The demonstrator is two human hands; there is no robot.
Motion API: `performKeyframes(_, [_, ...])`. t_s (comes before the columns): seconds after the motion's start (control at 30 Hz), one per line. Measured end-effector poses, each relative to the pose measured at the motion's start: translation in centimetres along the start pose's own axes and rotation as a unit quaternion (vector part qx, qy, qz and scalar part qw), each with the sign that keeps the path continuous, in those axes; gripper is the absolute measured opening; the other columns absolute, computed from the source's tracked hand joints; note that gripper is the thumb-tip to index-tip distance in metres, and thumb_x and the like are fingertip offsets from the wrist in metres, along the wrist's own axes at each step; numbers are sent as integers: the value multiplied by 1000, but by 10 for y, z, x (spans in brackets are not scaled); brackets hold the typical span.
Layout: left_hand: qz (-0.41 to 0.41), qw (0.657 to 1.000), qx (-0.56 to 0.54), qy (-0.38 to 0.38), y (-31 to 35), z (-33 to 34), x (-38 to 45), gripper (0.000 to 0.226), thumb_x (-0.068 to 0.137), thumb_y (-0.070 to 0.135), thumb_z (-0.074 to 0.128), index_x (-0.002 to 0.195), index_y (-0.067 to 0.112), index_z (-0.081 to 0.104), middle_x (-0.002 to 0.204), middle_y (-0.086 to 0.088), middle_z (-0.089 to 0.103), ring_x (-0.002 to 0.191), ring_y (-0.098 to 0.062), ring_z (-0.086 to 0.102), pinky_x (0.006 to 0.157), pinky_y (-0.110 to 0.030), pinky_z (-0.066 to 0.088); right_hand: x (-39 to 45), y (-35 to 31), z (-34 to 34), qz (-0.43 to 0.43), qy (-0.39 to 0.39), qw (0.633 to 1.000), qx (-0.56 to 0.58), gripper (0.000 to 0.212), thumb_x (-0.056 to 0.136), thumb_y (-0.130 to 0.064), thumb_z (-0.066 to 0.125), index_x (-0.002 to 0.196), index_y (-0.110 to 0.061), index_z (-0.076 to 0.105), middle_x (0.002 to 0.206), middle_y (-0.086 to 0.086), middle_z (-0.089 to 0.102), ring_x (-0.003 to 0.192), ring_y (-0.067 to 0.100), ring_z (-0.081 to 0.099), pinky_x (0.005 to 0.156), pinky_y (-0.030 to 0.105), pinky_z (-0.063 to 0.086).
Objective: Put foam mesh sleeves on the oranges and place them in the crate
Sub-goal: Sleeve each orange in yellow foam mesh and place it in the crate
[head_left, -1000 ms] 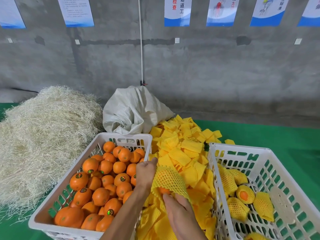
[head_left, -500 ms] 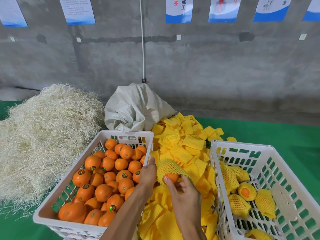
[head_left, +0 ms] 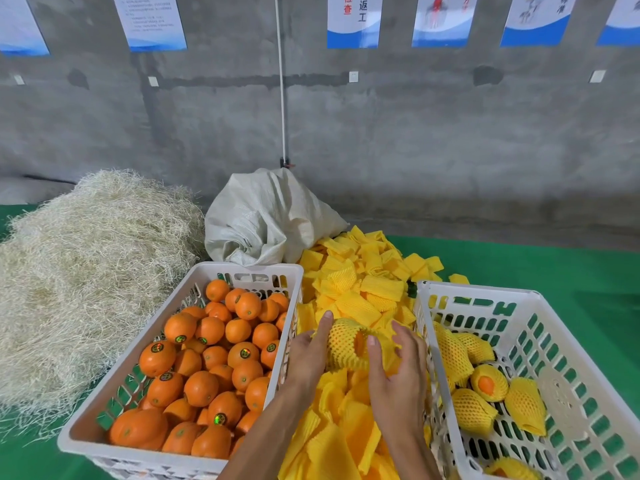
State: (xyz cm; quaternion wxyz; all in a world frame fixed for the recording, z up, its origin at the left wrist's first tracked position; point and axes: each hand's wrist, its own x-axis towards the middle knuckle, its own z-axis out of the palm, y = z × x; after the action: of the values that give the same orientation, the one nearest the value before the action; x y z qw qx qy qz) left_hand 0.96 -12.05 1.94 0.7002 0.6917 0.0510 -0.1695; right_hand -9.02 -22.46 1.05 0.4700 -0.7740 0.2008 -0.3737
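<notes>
Both hands grip one sleeved orange (head_left: 349, 344), left hand (head_left: 306, 355) and right hand (head_left: 398, 372) with fingers curled round it; two crates, about six sleeved oranges in the right crate (head_left: 540, 308)

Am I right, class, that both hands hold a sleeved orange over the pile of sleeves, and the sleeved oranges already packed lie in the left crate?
Not quite. The head view shows the packed sleeved oranges in the right crate; the left crate holds bare oranges. The rest stands: the left hand and right hand hold a sleeved orange over the pile of sleeves.
</notes>
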Motion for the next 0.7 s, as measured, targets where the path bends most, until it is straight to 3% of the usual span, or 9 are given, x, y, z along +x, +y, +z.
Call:
performKeyframes(0.1, [49,998,31,13,-1,12,-6,100,82,74,63,144,-4,52,116,-28,69,116,-31,67,92,-44,54,11,1,-10,63,-134,988,37,86,78,-86,55,152,-54,22,154,-35,23,137,-15,26,97,19,38])
performKeyframes(0.23, [96,994,36,-31,-3,39,-13,94,89,66,64,141,-11,52,144,-27,56,134,-38,55,110,-50,47,18,11,-26,105,-172,978,49,88,65,-92,62,142,-59,35,150,-30,34,135,-1,33,104,36,44])
performKeyframes(0.27, [104,993,39,-36,-1,45,-17,82,90,66,63,132,-4,63,132,-22,66,124,-29,64,107,-45,49,21,13,-32,115,-163,978,53,85,63,-91,65,138,-60,39,145,-30,37,131,0,34,102,34,43])
performKeyframes(0.3, [119,991,48,-40,0,50,-21,64,89,67,62,107,7,73,103,-14,73,97,-15,71,94,-39,52,25,15,-39,127,-155,978,59,83,62,-89,69,136,-60,42,140,-30,38,128,1,36,98,32,42])
performKeyframes(0.33, [138,988,46,-53,2,57,-26,51,87,68,61,76,18,65,69,0,60,63,-5,58,74,-35,48,29,18,-48,138,-151,976,68,82,62,-86,72,135,-58,44,137,-28,40,127,2,37,96,30,42])
performKeyframes(0.37, [162,983,44,-67,3,63,-30,57,88,65,62,60,20,45,54,6,38,48,-7,36,59,-34,37,35,20,-57,146,-152,974,79,84,61,-83,75,135,-56,46,136,-27,41,126,3,40,94,28,43])
performKeyframes(0.47, [206,976,46,-57,4,86,-35,64,94,50,67,59,16,27,52,4,19,51,-15,20,52,-35,23,47,27,-84,168,-190,960,118,80,59,-78,81,128,-60,45,129,-33,48,113,-10,53,87,18,50])
performKeyframes(0.6, [231,969,47,-78,-1,126,-37,62,98,42,67,59,13,29,52,3,21,53,-17,22,51,-33,24,60,46,-120,204,-213,950,107,99,61,-78,81,145,-45,41,141,-25,48,128,6,55,103,40,53])
performKeyframes(0.7, [221,967,45,-118,-7,154,-37,58,100,51,56,60,15,34,52,7,27,50,-9,27,49,-20,26,72,60,-150,205,-166,958,112,76,63,-75,82,129,-53,55,118,-33,64,101,-7,66,78,25,59])
